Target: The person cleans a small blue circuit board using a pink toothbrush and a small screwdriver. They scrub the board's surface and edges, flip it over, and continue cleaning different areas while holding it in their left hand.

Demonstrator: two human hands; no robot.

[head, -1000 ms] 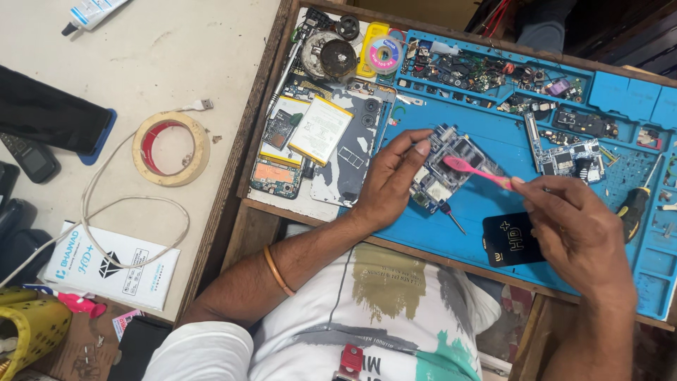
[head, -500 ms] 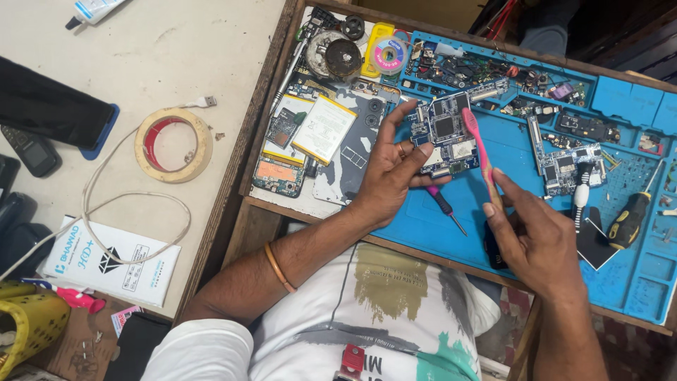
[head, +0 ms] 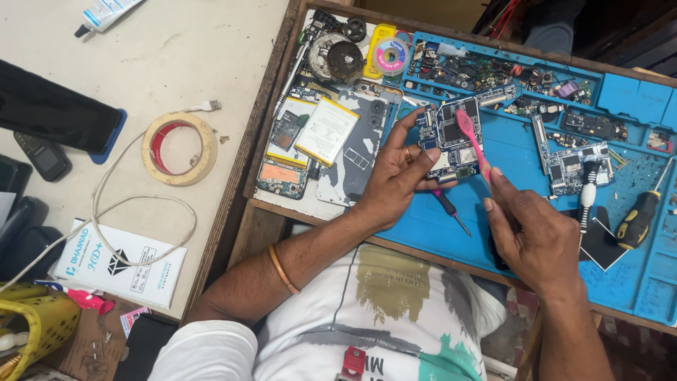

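Brushing one circuit board (head: 451,137), two hands

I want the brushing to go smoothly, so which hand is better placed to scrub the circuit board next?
Probably the right hand: it grips the pink brush, bristles on the circuit board. The left hand steadies the board.

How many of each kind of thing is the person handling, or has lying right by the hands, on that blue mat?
Circuit boards: 2, one held in the left hand, one lying on the blue mat
Pink brushes: 1, in the right hand
Screwdrivers: 2, a small one and a yellow-and-black one
Total: 5
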